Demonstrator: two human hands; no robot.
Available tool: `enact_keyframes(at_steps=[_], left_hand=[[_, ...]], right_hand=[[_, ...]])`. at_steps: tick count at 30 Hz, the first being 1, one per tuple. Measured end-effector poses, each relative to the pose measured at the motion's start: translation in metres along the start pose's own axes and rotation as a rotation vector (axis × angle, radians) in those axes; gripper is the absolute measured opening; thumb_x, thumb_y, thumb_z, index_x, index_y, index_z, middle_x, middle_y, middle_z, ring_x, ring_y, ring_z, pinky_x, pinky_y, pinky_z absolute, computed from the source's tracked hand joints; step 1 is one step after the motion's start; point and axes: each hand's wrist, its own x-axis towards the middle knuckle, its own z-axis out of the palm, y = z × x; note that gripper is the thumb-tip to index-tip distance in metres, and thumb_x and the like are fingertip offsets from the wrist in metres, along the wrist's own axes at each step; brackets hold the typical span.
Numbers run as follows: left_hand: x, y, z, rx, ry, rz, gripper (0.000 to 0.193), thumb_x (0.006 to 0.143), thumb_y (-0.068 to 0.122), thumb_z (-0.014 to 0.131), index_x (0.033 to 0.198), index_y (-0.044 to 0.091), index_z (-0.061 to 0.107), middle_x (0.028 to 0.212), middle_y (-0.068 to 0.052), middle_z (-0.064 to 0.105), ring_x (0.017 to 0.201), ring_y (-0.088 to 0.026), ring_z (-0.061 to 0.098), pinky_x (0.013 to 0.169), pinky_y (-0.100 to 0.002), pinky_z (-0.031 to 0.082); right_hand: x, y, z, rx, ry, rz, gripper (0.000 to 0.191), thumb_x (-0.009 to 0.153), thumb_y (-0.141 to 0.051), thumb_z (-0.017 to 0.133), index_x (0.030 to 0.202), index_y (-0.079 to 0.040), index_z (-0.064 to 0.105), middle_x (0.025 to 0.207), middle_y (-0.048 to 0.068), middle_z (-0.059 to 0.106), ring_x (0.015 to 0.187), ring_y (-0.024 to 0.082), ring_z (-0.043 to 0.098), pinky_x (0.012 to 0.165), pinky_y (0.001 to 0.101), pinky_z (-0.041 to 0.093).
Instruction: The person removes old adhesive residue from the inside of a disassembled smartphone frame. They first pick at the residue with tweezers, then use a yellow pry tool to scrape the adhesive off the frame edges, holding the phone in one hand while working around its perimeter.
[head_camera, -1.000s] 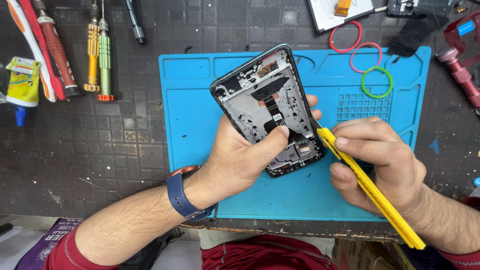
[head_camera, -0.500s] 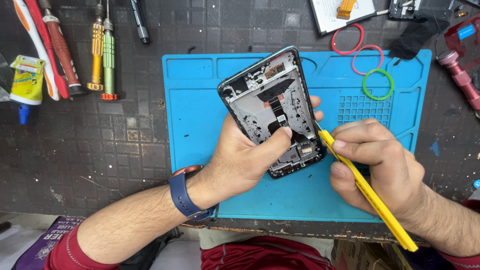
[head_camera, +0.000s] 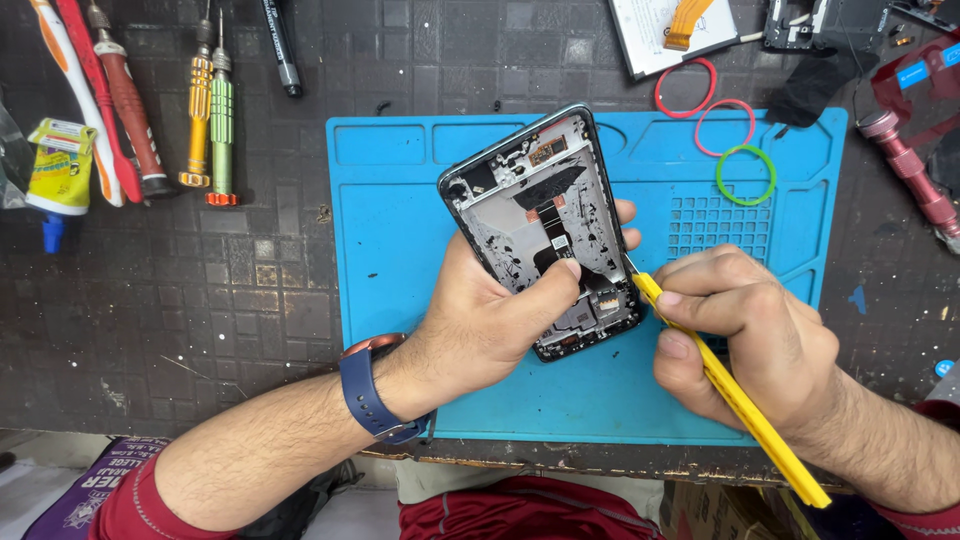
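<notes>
The opened smartphone is held tilted above the blue repair mat, its back cover already off and its frame, flex cables and board exposed. The left hand is clamped around it, thumb pressing on the interior. The right hand is closed on a yellow pry tool, tip at the phone's right edge; the frame appears not yet separated. Three rubber bands lie on the mat (its recessed compartments look empty). Screwdrivers rest on the counter.
</notes>
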Motion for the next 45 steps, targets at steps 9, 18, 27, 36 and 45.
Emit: enact_keyframes(at_steps=[9,18,27,36,45], left_hand=[[0.0,-0.001,-0.001,-0.012,-0.01,0.005,0.044,0.104,-0.008,0.047,0.148,-0.005,0.047,0.145,-0.014,0.062,0.133,-0.025,0.065,0.117,-0.043,0.056],[0.0,-0.001,-0.002,0.005,-0.008,0.007,0.044,0.104,-0.008,0.047,0.148,-0.005,0.047,0.145,-0.015,0.062,0.134,-0.026,0.065,0.117,-0.044,0.057],[-0.002,-0.001,0.0,-0.003,-0.013,0.034,0.045,0.106,-0.01,0.046,0.15,-0.005,0.046,0.143,-0.016,0.061,0.13,-0.024,0.064,0.119,-0.043,0.055],[-0.001,0.004,-0.001,0.018,-0.007,-0.008,0.045,0.103,-0.009,0.048,0.148,-0.005,0.047,0.146,-0.016,0.062,0.134,-0.026,0.065,0.117,-0.042,0.057],[-0.002,0.001,0.0,-0.014,0.006,-0.006,0.046,0.104,-0.009,0.047,0.15,-0.004,0.046,0.148,-0.015,0.06,0.137,-0.025,0.063,0.117,-0.042,0.057]], right_hand=[[0.002,-0.003,0.0,-0.011,-0.007,0.003,0.024,0.087,0.006,0.068,0.097,0.002,0.046,0.09,0.016,0.065,0.083,0.028,0.072,0.074,0.0378,0.06],[0.001,-0.002,0.004,0.02,0.023,0.007,0.026,0.088,0.004,0.069,0.104,0.003,0.049,0.095,0.015,0.064,0.084,0.027,0.071,0.075,0.0376,0.06],[0.013,-0.016,-0.004,-0.473,-0.207,-0.301,0.035,0.082,-0.002,0.082,0.1,0.0,0.051,0.09,0.012,0.059,0.088,0.032,0.068,0.076,0.0475,0.06],[0.008,-0.002,-0.003,-0.103,-0.069,-0.07,0.028,0.083,-0.001,0.072,0.104,0.001,0.053,0.091,0.013,0.063,0.086,0.03,0.069,0.073,0.0376,0.057],[-0.003,-0.003,-0.003,0.066,0.083,0.283,0.023,0.105,-0.019,0.061,0.116,-0.002,0.049,0.109,0.012,0.066,0.09,0.018,0.067,0.08,0.0268,0.056]])
